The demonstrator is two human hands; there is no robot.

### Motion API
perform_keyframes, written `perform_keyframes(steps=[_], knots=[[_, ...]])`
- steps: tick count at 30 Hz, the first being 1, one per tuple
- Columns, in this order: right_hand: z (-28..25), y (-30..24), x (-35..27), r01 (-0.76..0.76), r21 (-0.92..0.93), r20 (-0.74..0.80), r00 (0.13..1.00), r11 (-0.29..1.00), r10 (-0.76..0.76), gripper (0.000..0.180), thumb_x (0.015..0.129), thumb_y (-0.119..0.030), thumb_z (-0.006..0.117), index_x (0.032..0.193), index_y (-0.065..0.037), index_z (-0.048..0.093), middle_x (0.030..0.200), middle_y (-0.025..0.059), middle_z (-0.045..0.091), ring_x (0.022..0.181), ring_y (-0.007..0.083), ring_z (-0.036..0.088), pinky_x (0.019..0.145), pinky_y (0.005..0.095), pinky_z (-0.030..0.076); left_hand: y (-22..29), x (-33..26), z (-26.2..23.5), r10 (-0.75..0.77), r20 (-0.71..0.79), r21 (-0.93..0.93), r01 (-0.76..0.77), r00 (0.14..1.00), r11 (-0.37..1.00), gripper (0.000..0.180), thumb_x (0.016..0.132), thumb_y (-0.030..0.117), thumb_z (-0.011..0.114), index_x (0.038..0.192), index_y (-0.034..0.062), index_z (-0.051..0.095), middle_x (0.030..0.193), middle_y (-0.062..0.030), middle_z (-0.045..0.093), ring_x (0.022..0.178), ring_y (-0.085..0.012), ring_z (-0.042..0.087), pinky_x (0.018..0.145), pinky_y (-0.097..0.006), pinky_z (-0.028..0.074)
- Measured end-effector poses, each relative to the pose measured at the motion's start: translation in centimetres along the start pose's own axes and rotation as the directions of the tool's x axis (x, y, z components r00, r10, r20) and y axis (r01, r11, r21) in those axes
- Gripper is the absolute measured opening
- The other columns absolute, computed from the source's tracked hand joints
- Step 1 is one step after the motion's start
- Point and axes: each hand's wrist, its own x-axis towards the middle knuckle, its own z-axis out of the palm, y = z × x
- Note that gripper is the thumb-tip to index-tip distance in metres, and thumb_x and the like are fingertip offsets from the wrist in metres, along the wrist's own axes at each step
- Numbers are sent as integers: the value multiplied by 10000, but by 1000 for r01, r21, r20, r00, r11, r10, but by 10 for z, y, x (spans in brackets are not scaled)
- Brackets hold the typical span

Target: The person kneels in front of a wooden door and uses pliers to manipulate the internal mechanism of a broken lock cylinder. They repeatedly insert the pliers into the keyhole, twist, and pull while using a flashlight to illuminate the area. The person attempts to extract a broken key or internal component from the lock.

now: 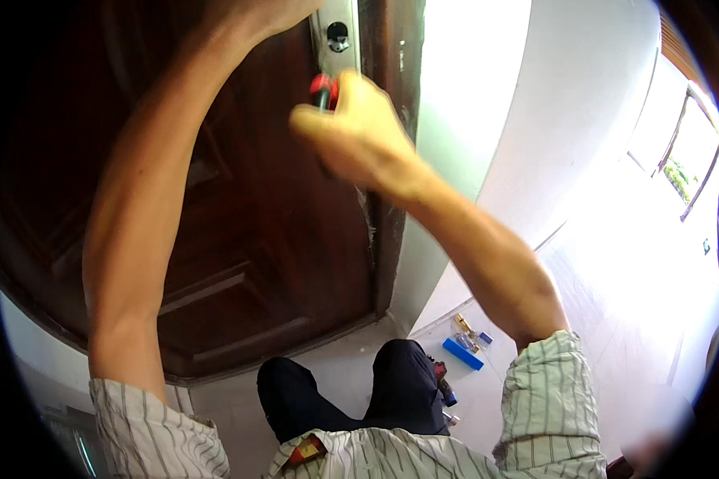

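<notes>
My right hand point(358, 132) is closed around a screwdriver with a red and black handle point(323, 89), held up against the silver lock plate point(337, 36) on the dark brown wooden door point(248, 231). A keyhole shows in that plate just above the tool. My left hand point(260, 16) reaches to the top of the picture and rests on the door beside the plate; its fingers are cut off by the frame edge.
On the white tiled floor point(615, 263) near my knees lie a blue box point(462, 354), brass lock parts point(465, 326) and a small red and black tool point(442, 383). A white wall point(487, 120) stands right of the door edge. Windows point(683, 160) are at far right.
</notes>
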Motion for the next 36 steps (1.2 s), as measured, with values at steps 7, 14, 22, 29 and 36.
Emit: perform_keyframes(steps=[7,14,22,29,36], knots=[[7,2,-28,56,323,-61,997,945,-39,342,807,-239,675,985,34,571,823,64,591,744,161,562,683,318,488,-9,-12,-29,-26,69,-49,29,997,998,585,943,498,632,703,-30,710,668,-259,660,661,-451,682,659,-533,537],[-11,50,-67,-285,336,160,956,898,244,503,830,-281,714,1167,64,571,885,42,582,807,122,536,723,267,443,-31,-20,-12,511,-149,-259,-533,846,806,334,990,307,604,1150,40,727,953,-216,723,894,-379,703,812,-488,547],[-20,72,-70,-335,431,276,933,838,231,360,885,-244,699,1112,25,625,833,71,615,735,132,581,662,291,463,-55,-25,-12,615,-17,-53,-615,789,787,606,974,148,614,1552,119,433,1074,-177,651,1012,-368,621,965,-470,489],[-31,26,-62,-227,633,130,974,740,187,462,1017,-288,566,1345,36,534,920,69,631,642,112,546,549,238,414,-44,-33,-21,569,19,114,-567,822,816,658,917,84,651,1544,110,451,1049,-177,610,1014,-355,598,942,-453,480],[-38,47,-67,-121,564,205,979,817,4,299,997,-166,577,1199,50,619,925,76,636,698,101,586,554,207,459,-32,-49,-38,518,136,183,-535,845,825,743,865,38,678,1560,122,430,1093,-137,546,1011,-314,539,953,-426,472]])
